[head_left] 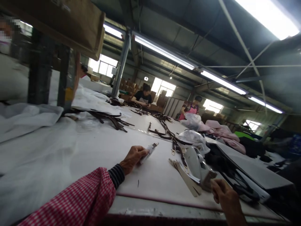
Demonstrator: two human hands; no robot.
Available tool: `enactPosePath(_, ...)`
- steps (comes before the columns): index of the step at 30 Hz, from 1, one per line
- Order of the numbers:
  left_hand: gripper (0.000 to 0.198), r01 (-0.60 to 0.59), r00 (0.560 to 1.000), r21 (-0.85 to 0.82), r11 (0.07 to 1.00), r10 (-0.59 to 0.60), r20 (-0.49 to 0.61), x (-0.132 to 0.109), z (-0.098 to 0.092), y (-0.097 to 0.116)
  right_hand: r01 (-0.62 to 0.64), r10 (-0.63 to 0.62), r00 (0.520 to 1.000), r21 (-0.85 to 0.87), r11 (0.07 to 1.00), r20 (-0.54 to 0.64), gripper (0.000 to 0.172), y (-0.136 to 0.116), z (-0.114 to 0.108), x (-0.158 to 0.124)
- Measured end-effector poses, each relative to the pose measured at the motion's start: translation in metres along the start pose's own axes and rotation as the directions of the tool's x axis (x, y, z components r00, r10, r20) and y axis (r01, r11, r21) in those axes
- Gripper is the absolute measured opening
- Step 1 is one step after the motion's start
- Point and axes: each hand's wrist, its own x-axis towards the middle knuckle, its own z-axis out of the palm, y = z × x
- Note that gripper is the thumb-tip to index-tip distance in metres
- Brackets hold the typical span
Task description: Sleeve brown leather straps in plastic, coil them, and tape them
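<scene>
My left hand is closed on a small flat, pale item with a metal-looking tip, held just above the white table top. At the lower right, my right hand pinches a small, blurred greyish-brown flat piece. Its exact kind is unclear. Beside that piece lie beige strips and a white-grey rounded object. Dark brown straps with gold-coloured clasps run away from these across the table.
More dark straps lie at the left and far end. White sheeting covers the left side. A clear plastic bag and a black item are at the right. Co-workers are farther back. A brown carton juts overhead.
</scene>
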Motion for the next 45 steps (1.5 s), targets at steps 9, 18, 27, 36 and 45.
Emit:
enactPosePath(9, 0.028, -0.176, 0.981, 0.29, 0.941, 0.193, -0.03, -0.009, 0.006, 0.009, -0.161, -0.185, 0.784, 0.481, 0.862, 0.593, 0.039, -0.134, 0.161, -0.048)
enactPosePath(18, 0.026, -0.195, 0.961, 0.451, 0.871, 0.262, -0.092, -0.01, 0.008, 0.009, -0.203, -0.116, 0.791, 0.436, 0.877, 0.601, 0.04, -0.12, 0.202, -0.039)
enactPosePath(27, 0.029, -0.153, 0.982, 0.312, 0.938, 0.179, -0.057, -0.01, 0.005, 0.009, -0.217, -0.094, 0.821, 0.461, 0.861, 0.562, 0.048, -0.113, 0.21, -0.037)
enactPosePath(36, 0.04, -0.006, 1.0, -0.056, 0.998, 0.006, 0.015, -0.006, 0.002, 0.002, -0.427, 0.019, 0.753, 0.467, 0.774, 0.657, 0.061, -0.115, 0.224, -0.04)
enactPosePath(45, 0.04, 0.1, 0.993, -0.204, 0.974, -0.083, 0.087, -0.006, -0.004, 0.011, -0.205, -0.181, 0.811, 0.56, 0.803, 0.557, 0.041, -0.107, 0.215, -0.039)
